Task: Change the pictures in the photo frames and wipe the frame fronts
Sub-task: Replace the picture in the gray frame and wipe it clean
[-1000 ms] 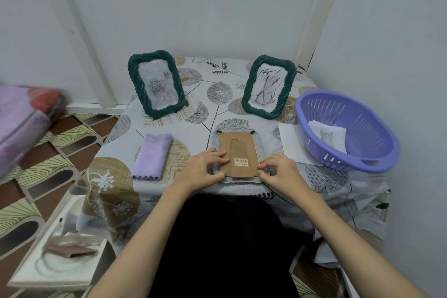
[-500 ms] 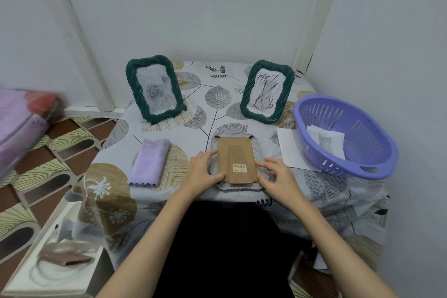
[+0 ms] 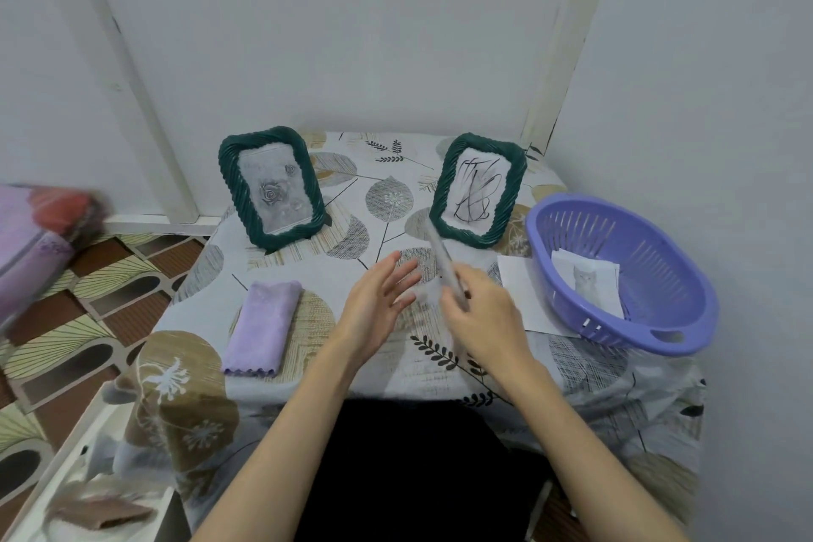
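Right hand holds a thin, motion-blurred panel edge-on to the camera, tilted up and away over the middle of the surface; grip is clamped on the panel's lower end, fingers curled round it. Can't tell what the panel is, too blurred. Left hand hovers just beside it, palm turned toward the panel, fingers straight and apart, holding nothing; whether the fingertips touch the panel is unclear. Two dark green twisted-edge photo frames stand upright at the back of the surface: left frame shows a grey rose picture, right frame shows a black scribble drawing. Folded lilac cloth lies flat on the surface left of the hands, well apart from them. Purple slotted basket sits at the right edge with a cat picture inside. White paper sheet lies partly under the basket's near side. Surface wears a leaf-print cloth. Patterned floor to the left, white tray at bottom left with a brownish item in it.
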Motion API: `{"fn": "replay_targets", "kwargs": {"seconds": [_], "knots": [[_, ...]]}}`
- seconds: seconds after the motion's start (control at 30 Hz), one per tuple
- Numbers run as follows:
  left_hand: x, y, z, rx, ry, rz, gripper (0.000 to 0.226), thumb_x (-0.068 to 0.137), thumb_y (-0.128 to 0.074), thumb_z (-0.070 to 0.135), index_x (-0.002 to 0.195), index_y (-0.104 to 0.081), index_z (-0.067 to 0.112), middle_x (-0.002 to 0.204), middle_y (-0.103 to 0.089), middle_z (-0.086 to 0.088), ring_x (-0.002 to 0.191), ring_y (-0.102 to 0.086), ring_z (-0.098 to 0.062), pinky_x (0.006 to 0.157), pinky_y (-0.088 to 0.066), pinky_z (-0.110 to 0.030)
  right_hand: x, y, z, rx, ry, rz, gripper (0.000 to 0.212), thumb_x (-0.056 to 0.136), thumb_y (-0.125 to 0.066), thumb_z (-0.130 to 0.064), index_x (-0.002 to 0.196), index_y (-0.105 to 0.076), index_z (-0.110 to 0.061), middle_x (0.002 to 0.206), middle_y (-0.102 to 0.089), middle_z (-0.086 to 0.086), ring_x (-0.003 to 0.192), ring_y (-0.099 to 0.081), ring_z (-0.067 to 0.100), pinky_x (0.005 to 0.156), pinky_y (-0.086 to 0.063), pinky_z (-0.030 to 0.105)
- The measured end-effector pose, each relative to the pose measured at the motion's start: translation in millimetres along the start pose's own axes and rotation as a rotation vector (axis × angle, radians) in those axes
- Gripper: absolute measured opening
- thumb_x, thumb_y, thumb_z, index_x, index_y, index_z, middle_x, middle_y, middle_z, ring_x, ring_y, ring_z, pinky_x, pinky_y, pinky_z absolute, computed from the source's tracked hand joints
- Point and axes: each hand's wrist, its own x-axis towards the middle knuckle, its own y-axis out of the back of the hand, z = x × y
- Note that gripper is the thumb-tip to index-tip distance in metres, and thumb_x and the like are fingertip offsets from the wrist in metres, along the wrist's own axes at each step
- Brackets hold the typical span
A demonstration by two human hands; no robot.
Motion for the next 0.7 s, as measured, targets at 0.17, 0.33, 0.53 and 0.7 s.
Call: {"fn": "replay_targets", "kwargs": {"seconds": [0.17,0.33,0.53,0.7], "knots": [[8,13,-17,0.404,0.080,0.022,0.067,0.088,-0.058,0.023,0.145,-0.023,0.020,0.139,-0.039,-0.005,0.119,-0.048,-0.023,0.089,-0.042,-0.040,17,10,12,0.835,-0.459,0.108,0.011,0.091,-0.046,-0.008,0.085,-0.055,-0.011,0.074,-0.052,0.021,0.072,-0.050,0.022,0.066,-0.047,0.036],[7,35,-20,0.504,0.006,0.121,0.089,0.070,-0.077,0.009,0.143,-0.025,0.008,0.147,-0.034,-0.008,0.130,-0.040,-0.023,0.109,-0.036,-0.042,5,-9,27,0.972,-0.574,-0.068,0.053,0.089,-0.053,-0.001,0.138,-0.034,-0.005,0.120,-0.059,0.014,0.093,-0.060,0.020,0.092,-0.049,0.043],[4,63,-15,1.334,-0.156,0.148,0.093,0.069,-0.076,0.041,0.143,-0.026,0.014,0.151,-0.027,-0.006,0.143,-0.012,-0.025,0.118,-0.007,-0.041,-10,-29,54,0.161,-0.314,-0.294,0.068,0.063,-0.084,-0.026,0.122,-0.057,-0.006,0.108,-0.054,0.006,0.104,-0.053,0.018,0.090,-0.041,0.023],[-3,64,-18,1.576,-0.133,0.078,0.090,0.077,-0.063,0.052,0.145,-0.019,0.013,0.155,-0.016,-0.009,0.145,0.002,-0.023,0.116,0.005,-0.041,-7,-31,61,-0.061,-0.205,-0.312,0.077,0.060,-0.079,-0.051,0.125,-0.055,-0.019,0.117,-0.046,0.001,0.117,-0.036,0.018,0.105,-0.029,0.027]]}}
